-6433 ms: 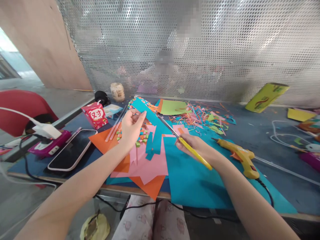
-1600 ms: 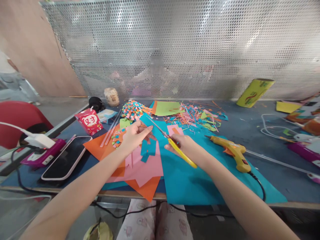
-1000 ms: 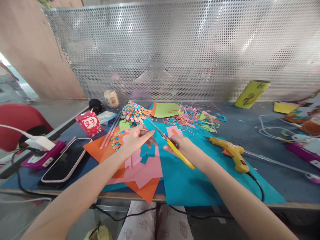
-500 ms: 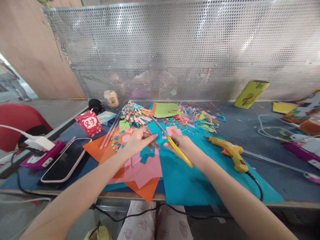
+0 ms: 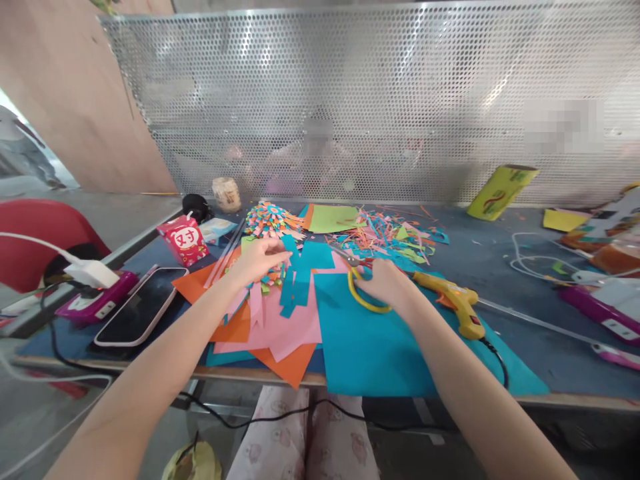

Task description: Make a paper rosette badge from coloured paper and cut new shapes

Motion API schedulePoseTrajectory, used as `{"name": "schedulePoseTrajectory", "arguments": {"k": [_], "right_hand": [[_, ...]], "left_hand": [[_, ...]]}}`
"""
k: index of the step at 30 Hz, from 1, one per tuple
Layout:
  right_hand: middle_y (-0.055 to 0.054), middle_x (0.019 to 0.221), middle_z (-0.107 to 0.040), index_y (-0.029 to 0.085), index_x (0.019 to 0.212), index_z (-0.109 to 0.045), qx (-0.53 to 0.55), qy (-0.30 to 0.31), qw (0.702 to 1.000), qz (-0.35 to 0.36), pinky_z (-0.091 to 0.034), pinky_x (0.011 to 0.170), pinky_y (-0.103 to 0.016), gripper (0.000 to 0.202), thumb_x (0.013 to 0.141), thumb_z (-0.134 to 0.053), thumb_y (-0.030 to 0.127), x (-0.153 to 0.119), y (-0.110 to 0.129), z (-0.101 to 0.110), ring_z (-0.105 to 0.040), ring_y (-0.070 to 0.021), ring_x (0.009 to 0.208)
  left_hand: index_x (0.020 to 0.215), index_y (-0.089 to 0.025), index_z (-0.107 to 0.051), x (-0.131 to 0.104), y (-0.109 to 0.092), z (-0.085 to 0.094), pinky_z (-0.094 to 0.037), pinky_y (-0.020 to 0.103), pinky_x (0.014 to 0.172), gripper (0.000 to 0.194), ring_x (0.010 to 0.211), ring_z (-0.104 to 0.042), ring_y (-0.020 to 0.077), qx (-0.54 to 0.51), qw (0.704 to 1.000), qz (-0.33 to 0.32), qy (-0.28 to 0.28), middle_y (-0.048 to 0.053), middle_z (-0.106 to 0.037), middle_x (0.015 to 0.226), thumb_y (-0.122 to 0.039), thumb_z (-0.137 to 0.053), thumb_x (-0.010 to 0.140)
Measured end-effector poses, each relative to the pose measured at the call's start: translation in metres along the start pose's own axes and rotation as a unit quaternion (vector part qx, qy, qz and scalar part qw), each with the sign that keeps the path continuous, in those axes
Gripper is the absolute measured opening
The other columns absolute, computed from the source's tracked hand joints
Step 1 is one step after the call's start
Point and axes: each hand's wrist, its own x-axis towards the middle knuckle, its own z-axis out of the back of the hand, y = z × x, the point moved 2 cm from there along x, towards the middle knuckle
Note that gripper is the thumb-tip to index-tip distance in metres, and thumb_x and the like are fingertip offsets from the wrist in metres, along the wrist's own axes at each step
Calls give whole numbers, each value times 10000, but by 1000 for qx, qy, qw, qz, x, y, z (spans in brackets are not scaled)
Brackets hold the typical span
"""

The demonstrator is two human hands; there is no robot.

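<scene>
My left hand [image 5: 263,259] pinches a blue paper piece [image 5: 302,283] whose strips hang over the pink sheet [image 5: 295,330]. In my right hand [image 5: 381,283] are scissors [image 5: 367,303] with yellow handles; their blades point left, close to blue paper. Below my right hand lies a large blue sheet [image 5: 375,360]. A fringed multicolour paper flower [image 5: 273,220] rests beyond my left hand, and another fringed piece is partly hidden under that hand. Orange paper [image 5: 287,363] sticks out from under the pink sheet.
Right of the blue sheet's middle is a yellow glue gun [image 5: 457,303]. Paper shreds [image 5: 385,233] and a green sheet [image 5: 333,219] lie behind. At left are a phone [image 5: 143,307], purple power strip [image 5: 97,299] and red packet [image 5: 184,239]. A perforated metal screen [image 5: 390,87] stands behind.
My left hand has moved left and slightly up, and more blue paper shows beside it. The scissors have swung to point left, with their yellow handle loops spread. The view has shifted slightly.
</scene>
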Motion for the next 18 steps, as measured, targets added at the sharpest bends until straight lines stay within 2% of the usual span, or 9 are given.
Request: {"name": "schedulePoseTrajectory", "arguments": {"k": [2,3,6,7,9,12,14,16,18], "right_hand": [[-236,926,-658,83,885,-635,-13,-11,999,33,-460,704,-380,381,809,-510,435,-1,1,0,-631,-347,905],[-237,944,-652,87,872,-635,-4,-41,998,52,-456,754,-410,389,809,-513,451,-1,3,1,-613,-359,944],[-193,1043,-638,121,931,-618,111,-131,973,153,-441,858,-428,355,807,-551,447,-7,18,3,-575,-318,1031],[-162,1062,-640,141,965,-606,177,-127,956,197,-451,860,-397,321,802,-572,416,-9,27,3,-583,-278,1024],[-98,990,-668,167,971,-583,309,-54,916,250,-494,764,-314,229,814,-568,334,-13,47,-1,-638,-192,873],[-39,769,-652,175,771,-541,356,-23,893,274,-485,631,-262,86,818,-530,246,-16,74,-5,-636,-156,696],[-11,673,-609,185,680,-480,359,-33,891,276,-465,587,-251,140,811,-519,216,-14,84,-7,-620,-148,629],[6,613,-584,194,641,-442,376,-24,888,264,-453,558,-241,181,799,-528,205,-8,89,-7,-604,-139,579],[14,577,-579,195,619,-434,396,18,885,243,-444,527,-230,202,796,-531,194,-3,92,-8,-581,-128,538]], "left_hand": [[654,-153,-605,1,-4,6,-423,184,465,211,497,-551,96,19,1000,-11,22,-2,-614,572,-337,-707,664],[684,-154,-609,2,-6,8,-436,187,493,207,523,-566,100,25,999,-10,42,-2,-623,588,-337,-705,669],[701,-156,-603,2,-7,6,-453,204,533,211,539,-584,107,17,997,-7,80,-4,-630,593,-312,-730,638],[694,-156,-600,1,-7,2,-459,211,542,217,540,-589,110,16,995,-4,95,-2,-633,594,-302,-743,621],[696,-157,-607,-1,-6,-6,-467,222,557,231,548,-601,119,22,991,-4,129,3,-641,598,-292,-762,592],[715,-160,-623,-6,-9,-11,-476,238,566,250,588,-625,146,47,986,-31,158,23,-660,633,-335,-756,597],[749,-167,-641,-8,-12,-3,-484,254,590,275,636,-640,169,100,985,-48,134,41,-676,682,-410,-712,641],[808,-175,-658,-10,-10,16,-493,285,663,351,731,-652,201,200,976,-37,71,66,-694,782,-505,-637,691],[859,-169,-650,-10,-1,39,-485,331,755,464,877,-643,260,340,940,26,0,105,-692,920,-592,-603,673]]}}
